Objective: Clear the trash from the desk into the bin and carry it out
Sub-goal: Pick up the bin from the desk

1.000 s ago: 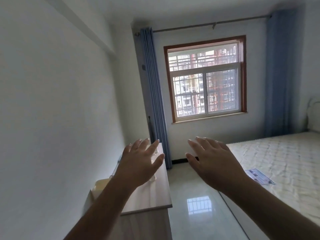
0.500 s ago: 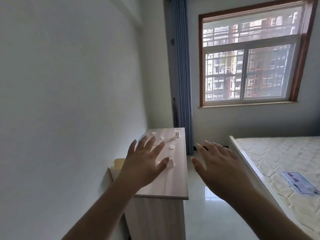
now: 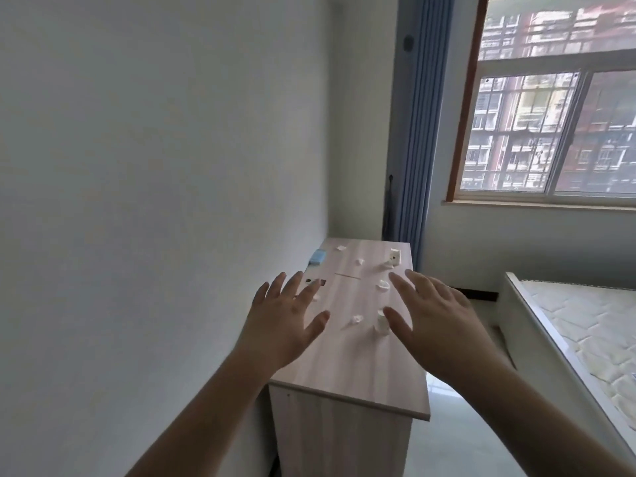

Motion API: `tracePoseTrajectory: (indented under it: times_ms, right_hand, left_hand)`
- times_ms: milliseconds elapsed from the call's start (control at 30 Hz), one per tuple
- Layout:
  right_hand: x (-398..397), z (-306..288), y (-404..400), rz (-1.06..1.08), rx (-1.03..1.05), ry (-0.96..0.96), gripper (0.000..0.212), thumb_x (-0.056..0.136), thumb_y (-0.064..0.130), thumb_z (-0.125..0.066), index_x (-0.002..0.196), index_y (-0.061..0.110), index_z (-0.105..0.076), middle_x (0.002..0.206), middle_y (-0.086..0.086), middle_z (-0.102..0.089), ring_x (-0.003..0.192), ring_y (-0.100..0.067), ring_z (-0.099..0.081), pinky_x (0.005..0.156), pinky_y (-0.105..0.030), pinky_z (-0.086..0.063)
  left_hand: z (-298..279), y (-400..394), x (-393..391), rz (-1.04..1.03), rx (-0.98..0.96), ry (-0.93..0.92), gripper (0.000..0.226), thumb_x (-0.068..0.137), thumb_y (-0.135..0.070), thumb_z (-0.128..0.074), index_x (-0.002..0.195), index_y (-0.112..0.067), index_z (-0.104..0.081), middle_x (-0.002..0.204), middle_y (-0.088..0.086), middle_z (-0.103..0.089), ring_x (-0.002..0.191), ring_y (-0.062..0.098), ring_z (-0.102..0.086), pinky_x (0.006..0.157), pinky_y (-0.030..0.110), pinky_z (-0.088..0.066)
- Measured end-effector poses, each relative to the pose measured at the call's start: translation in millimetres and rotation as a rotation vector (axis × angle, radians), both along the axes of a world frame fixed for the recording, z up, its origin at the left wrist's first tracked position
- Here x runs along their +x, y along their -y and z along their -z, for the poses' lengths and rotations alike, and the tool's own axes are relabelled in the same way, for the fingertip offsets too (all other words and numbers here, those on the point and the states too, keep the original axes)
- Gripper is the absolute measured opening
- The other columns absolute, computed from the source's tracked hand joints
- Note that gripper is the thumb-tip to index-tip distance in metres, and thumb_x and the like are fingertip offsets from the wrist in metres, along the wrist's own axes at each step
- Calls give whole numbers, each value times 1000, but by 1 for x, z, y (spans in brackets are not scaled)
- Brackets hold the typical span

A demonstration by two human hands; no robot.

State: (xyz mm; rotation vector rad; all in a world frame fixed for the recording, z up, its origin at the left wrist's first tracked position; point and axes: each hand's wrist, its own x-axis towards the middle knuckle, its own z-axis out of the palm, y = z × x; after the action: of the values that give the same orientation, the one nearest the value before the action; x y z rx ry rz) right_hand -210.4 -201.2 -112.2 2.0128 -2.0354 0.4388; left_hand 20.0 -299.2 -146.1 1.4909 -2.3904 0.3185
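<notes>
A light wooden desk (image 3: 347, 370) stands against the left wall. Several crumpled white paper scraps lie scattered on its top, one near the middle (image 3: 356, 319), one further back (image 3: 382, 285) and one at the far end (image 3: 341, 248). A small white paper cup (image 3: 380, 324) stands beside my right thumb. A small white box (image 3: 394, 256) sits at the far right of the desk. My left hand (image 3: 282, 320) and my right hand (image 3: 432, 321) hover above the desk, palms down, fingers spread, holding nothing. No bin is in view.
A blue pad (image 3: 76, 256) lies at the desk's far left by the wall. A bed with a bare mattress (image 3: 581, 325) stands at the right, with a strip of shiny floor (image 3: 447, 438) between. A blue curtain (image 3: 414, 132) and window (image 3: 557, 132) lie behind.
The view has dropped and closed in on the desk. The whole desktop with its scraps has come into sight, and both hands now hover over it. The yellowish thing beside the desk is out of sight.
</notes>
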Motion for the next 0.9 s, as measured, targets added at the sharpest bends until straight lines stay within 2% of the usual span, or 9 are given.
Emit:
tracePoseTrajectory:
  times_ms: [167, 300, 400, 533, 667, 833, 900]
  right_hand:
    - [1, 19, 46, -4, 13, 25, 63, 94, 60, -19, 150, 33, -18, 158, 5, -25, 145, -16, -21, 116, -37, -19]
    - [-15, 37, 83, -15, 20, 28, 60, 96, 56, -27, 150, 30, -23, 158, 2, -26, 146, -18, -20, 118, -39, -17]
    - [-33, 56, 116, -16, 41, 41, 61, 96, 56, -26, 150, 29, -23, 159, 0, -24, 147, -20, -18, 119, -40, -15]
    - [-63, 82, 167, -25, 58, 57, 60, 97, 55, -28, 150, 27, -25, 159, -2, -24, 147, -23, -19, 119, -42, -14]
    - [-84, 110, 223, -66, 123, 67, 61, 97, 58, -21, 151, 30, -15, 161, -1, -17, 149, -24, -13, 119, -42, -6]
    - [-85, 134, 285, -150, 173, 104, 62, 96, 57, -21, 151, 30, -12, 162, -1, -14, 149, -24, -11, 118, -41, -3]
    - [-77, 142, 303, -181, 193, 125, 62, 96, 57, -21, 151, 30, -12, 162, -1, -13, 149, -23, -11, 119, -43, -7]
  left_hand:
    - [28, 51, 6, -35, 21, -5, 76, 84, -67, -3, 151, -37, -24, 160, -1, -25, 147, 22, -15, 116, 41, -11]
    - [44, 87, -17, 9, 42, -10, 76, 83, -66, -1, 152, -38, -17, 163, -2, -16, 148, 20, -7, 118, 40, -4]
    - [56, 115, -41, 36, 30, -12, 75, 85, -65, -2, 153, -36, -13, 164, -1, -9, 149, 19, -1, 117, 38, 3]
    - [75, 155, -73, 48, 43, 33, 67, 93, -59, -12, 154, -33, -9, 164, -1, -2, 149, 19, 7, 117, 37, 9]
    - [103, 188, -90, 9, 133, 89, 64, 94, -59, -15, 154, -35, -8, 164, -4, 9, 148, 18, 14, 115, 37, 11]
    - [122, 214, -77, -127, 185, 30, 61, 95, -56, -32, 152, -34, -23, 163, -3, -13, 149, 18, -6, 115, 39, -9]
    - [127, 219, -67, -159, 227, 55, 62, 96, -55, -32, 152, -31, -24, 162, 1, -17, 148, 21, -12, 116, 40, -7]
